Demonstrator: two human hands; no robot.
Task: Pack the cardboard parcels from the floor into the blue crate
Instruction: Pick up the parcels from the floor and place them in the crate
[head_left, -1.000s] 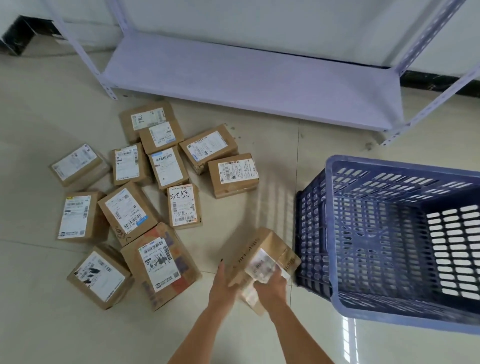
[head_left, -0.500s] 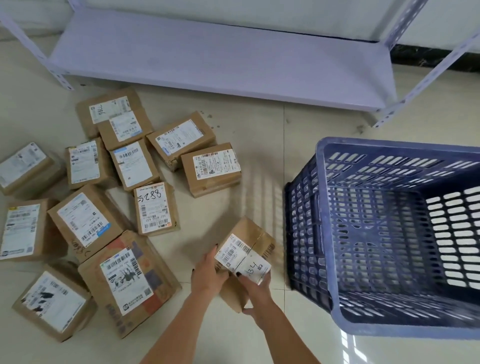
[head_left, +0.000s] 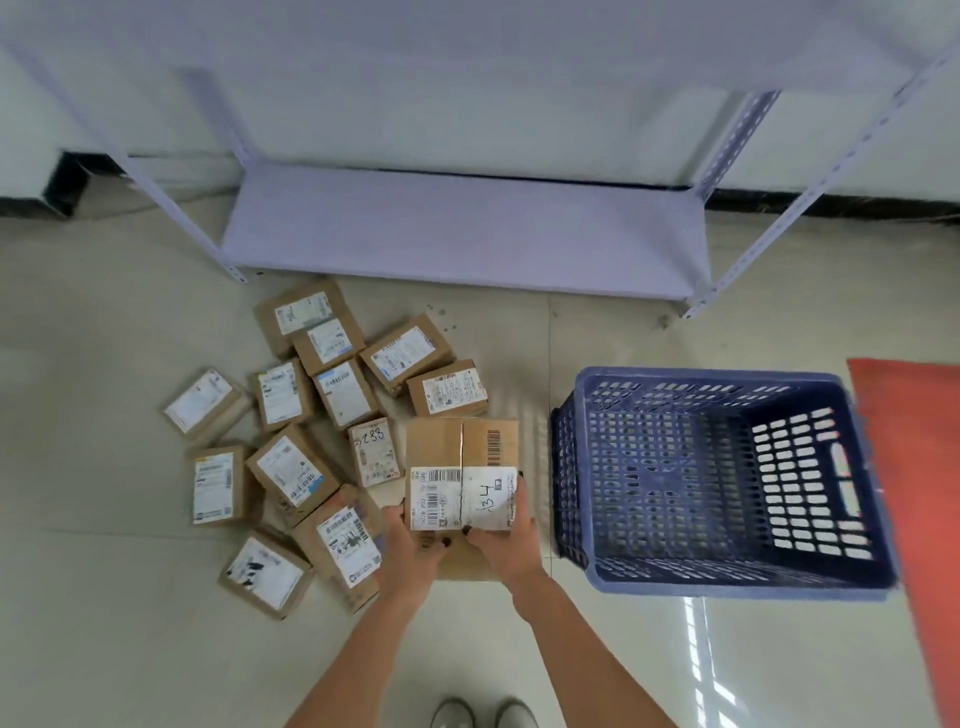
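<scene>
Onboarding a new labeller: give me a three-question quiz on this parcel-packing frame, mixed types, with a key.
1. True or false: the blue slatted plastic crate already holds a parcel.
2. Which hands grip the brown cardboard parcel with the handwritten white label? A) left only B) right only C) both
3. Fill in: the loose cardboard parcels on the floor lie to the person's ____ of the crate.

Key: 1 false, nothing shows inside it. 2 C, left hand and right hand. 3 left.
</scene>
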